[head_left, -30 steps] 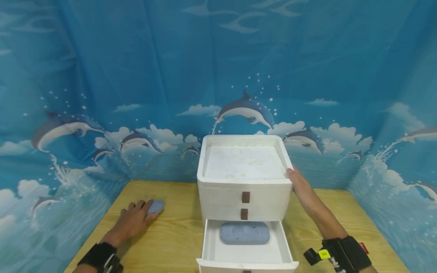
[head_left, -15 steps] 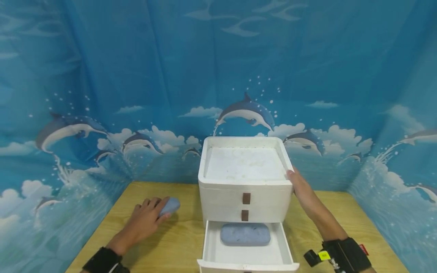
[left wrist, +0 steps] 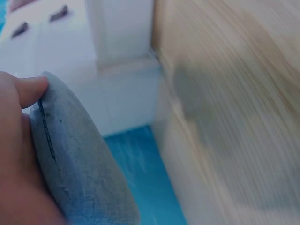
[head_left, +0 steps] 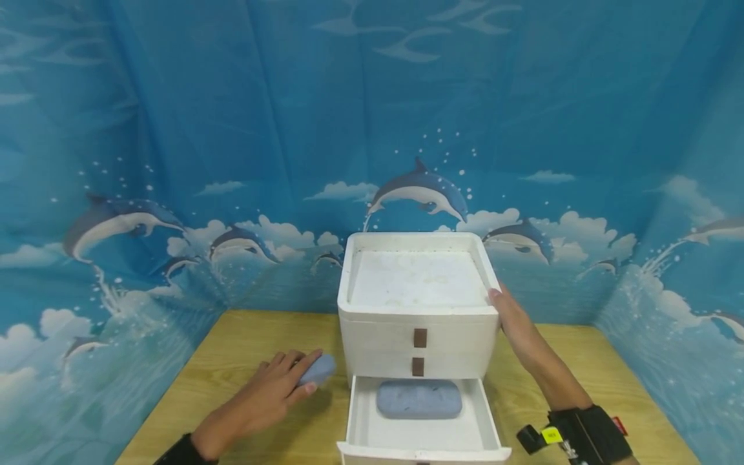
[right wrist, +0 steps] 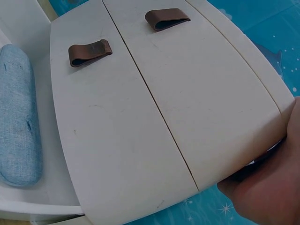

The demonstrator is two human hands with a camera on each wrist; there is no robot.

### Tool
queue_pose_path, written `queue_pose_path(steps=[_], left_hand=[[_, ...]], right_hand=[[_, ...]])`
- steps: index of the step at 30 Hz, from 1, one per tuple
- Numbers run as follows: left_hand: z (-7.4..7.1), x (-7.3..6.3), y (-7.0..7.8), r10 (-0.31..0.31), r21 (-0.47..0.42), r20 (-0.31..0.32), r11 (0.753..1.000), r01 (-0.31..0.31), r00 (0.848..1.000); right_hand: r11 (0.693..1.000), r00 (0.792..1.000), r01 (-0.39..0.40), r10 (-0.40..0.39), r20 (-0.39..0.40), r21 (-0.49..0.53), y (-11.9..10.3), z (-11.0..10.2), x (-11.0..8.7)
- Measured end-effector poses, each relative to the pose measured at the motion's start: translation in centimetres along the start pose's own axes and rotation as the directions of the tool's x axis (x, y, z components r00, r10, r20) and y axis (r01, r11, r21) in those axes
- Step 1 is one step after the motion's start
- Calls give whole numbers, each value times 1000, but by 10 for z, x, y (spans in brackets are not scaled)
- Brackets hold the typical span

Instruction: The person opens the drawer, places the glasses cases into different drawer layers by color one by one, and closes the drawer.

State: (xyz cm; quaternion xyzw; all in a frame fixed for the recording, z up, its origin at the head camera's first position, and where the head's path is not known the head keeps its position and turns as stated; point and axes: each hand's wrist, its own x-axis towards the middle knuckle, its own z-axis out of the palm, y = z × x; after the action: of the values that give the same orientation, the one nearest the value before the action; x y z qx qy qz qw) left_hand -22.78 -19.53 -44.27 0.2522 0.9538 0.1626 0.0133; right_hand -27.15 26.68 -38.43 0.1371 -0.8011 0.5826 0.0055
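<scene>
My left hand point(head_left: 270, 394) holds a grey-blue, fabric-covered glasses case point(head_left: 321, 369) over the table, left of a white drawer cabinet point(head_left: 415, 342). Up close in the left wrist view, thumb and fingers wrap one side of this case point(left wrist: 79, 159), and a dark seam runs along it. A second, similar glasses case point(head_left: 418, 399) lies crosswise at the back of the pulled-out lower drawer point(head_left: 430, 436). My right hand point(head_left: 514, 320) grips the cabinet's right side near the top, thumb over the rim; most of its fingers are hidden.
Two closed drawers with brown pull tabs point(head_left: 420, 338) sit above the pulled-out one. The cabinet's top is a shallow rimmed tray point(head_left: 415, 278). A wooden table point(head_left: 261, 329) carries it all, with a blue dolphin-print curtain point(head_left: 290, 129) behind and at both sides.
My left hand has carried the glasses case rightward across the table, closer to the cabinet. The right hand stays at the cabinet's side, and the drawer is unchanged.
</scene>
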Motion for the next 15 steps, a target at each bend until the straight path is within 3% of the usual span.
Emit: queue_pose_path(steps=[6, 9, 15], left_hand=[[-8, -1, 30, 76, -48, 26, 996, -75, 997], [-10, 0, 45, 145, -16, 25, 989, -145, 989], [-10, 13, 73, 254, 74, 87, 963, -260, 963]], right_hand=[[1000, 1000, -26, 26, -13, 2, -1, 2, 0], [999, 999, -37, 37, -17, -1, -1, 3, -1], [998, 998, -63, 63, -27, 10, -2, 3, -1]])
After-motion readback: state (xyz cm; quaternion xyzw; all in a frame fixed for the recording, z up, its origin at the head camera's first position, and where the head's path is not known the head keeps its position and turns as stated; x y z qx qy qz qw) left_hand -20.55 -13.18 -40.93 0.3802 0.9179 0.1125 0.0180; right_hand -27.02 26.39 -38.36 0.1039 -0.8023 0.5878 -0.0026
